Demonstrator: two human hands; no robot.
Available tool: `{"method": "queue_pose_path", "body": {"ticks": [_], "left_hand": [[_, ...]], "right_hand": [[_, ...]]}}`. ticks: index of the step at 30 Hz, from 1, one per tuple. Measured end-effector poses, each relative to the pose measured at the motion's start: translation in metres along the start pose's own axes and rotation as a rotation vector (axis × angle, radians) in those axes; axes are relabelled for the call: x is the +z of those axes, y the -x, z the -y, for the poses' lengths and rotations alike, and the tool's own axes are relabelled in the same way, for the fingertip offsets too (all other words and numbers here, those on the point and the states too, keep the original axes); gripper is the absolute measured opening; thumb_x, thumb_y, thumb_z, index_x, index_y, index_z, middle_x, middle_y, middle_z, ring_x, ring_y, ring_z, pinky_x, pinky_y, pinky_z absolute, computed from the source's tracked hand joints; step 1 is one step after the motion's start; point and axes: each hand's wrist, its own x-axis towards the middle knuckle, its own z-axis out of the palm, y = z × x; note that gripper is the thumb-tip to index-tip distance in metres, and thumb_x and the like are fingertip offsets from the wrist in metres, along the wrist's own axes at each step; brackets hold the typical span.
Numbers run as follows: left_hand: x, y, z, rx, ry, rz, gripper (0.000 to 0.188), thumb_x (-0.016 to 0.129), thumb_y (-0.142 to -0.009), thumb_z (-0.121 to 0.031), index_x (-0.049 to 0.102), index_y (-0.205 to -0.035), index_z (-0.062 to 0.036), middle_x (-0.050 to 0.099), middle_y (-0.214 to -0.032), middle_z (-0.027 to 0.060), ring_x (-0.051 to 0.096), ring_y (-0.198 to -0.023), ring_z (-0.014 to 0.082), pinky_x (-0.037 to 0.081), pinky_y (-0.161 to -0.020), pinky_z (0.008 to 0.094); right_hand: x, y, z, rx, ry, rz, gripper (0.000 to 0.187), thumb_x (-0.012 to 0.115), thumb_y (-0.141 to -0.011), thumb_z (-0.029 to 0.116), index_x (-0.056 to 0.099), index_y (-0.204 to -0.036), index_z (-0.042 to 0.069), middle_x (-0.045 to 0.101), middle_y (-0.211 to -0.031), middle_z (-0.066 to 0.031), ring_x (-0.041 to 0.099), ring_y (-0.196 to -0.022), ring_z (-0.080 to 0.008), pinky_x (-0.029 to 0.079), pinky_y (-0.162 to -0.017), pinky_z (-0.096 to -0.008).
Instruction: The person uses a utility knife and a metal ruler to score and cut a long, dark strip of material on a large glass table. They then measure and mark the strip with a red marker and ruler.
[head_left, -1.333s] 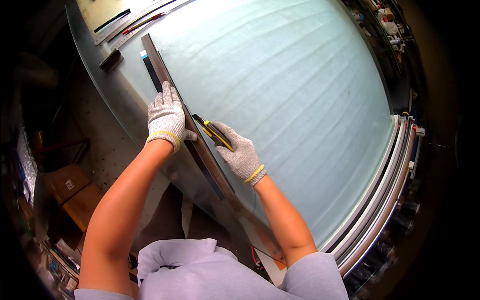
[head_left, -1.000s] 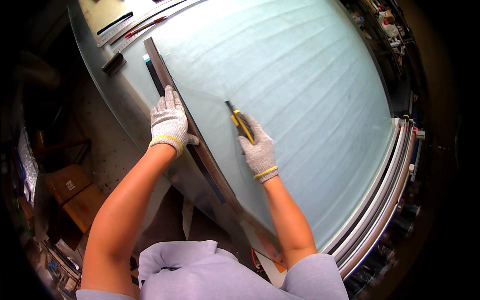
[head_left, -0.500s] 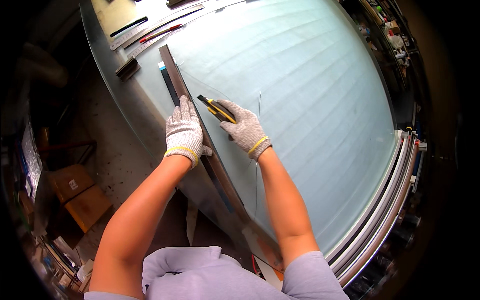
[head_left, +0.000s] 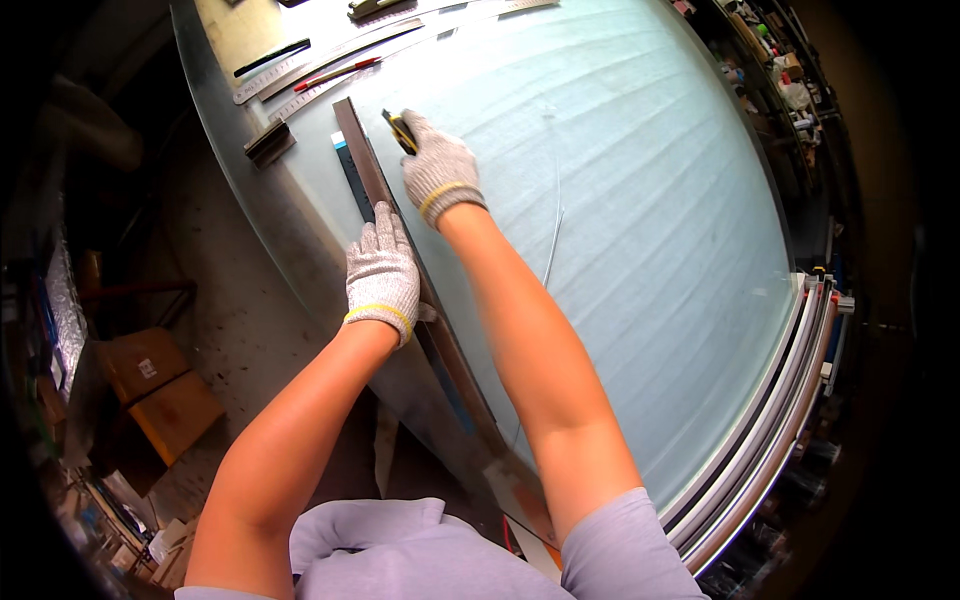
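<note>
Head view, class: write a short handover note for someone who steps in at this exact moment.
Left hand: gloved, flat on the long metal straightedge, pressing it down on the pale sheet.
Right hand: gloved, gripping a yellow-and-black knife at the straightedge's far end.
Done: a thin line shows in the sheet to the right of the right forearm.
Left: the sheet still lies in one piece along the straightedge.

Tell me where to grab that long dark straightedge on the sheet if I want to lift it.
Take the straightedge near its middle, from the table-edge side, closing the grip across its narrow width. It lies flat and long; the left hand presses that stretch now, and the right hand with the knife works the other side.
</note>
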Motion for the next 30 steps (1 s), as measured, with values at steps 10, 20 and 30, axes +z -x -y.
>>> {"method": "queue_pose_path", "body": {"ticks": [10, 20, 30], "left_hand": [[0.010, -0.006, 0.005, 0.012, -0.054, -0.031, 0.127, 0.099, -0.053, -0.046, 0.038, -0.155, 0.0003, 0.039, -0.155, 0.0225, 0.043, -0.140, 0.0412, 0.038, -0.115, 0.0502], [0.032, -0.011, 0.009, -0.034, 0.291, -0.333, 0.114, 0.101, -0.052, -0.021, 0.042, -0.148, -0.0032, 0.060, -0.130, 0.0185, 0.057, -0.124, 0.0395, 0.048, -0.107, 0.0464], [0.025, -0.011, 0.005, -0.017, 0.022, -0.144, 0.084, 0.067, -0.093, -0.021, 0.025, -0.161, 0.0050, 0.023, -0.169, 0.0247, 0.039, -0.147, 0.0410, 0.036, -0.118, 0.0506]], "right_hand": [[0.022, -0.012, 0.023, -0.066, 0.118, 0.119, 0.048, 0.061, -0.094, 0.012, 0.060, -0.141, 0.019, 0.074, -0.109, -0.0218, 0.071, -0.105, -0.0398, 0.058, -0.091, -0.0503], [0.021, 0.041, 0.004, -0.075, 0.110, 0.129, 0.057, 0.068, -0.091, 0.019, 0.053, -0.146, 0.016, 0.072, -0.105, -0.0216, 0.072, -0.100, -0.0396, 0.058, -0.088, -0.0510], [0.010, 0.102, -0.030, -0.063, 0.022, 0.130, 0.052, 0.061, -0.094, 0.020, 0.054, -0.145, 0.016, 0.070, -0.110, -0.0218, 0.068, -0.101, -0.0438, 0.056, -0.087, -0.0530]]}}
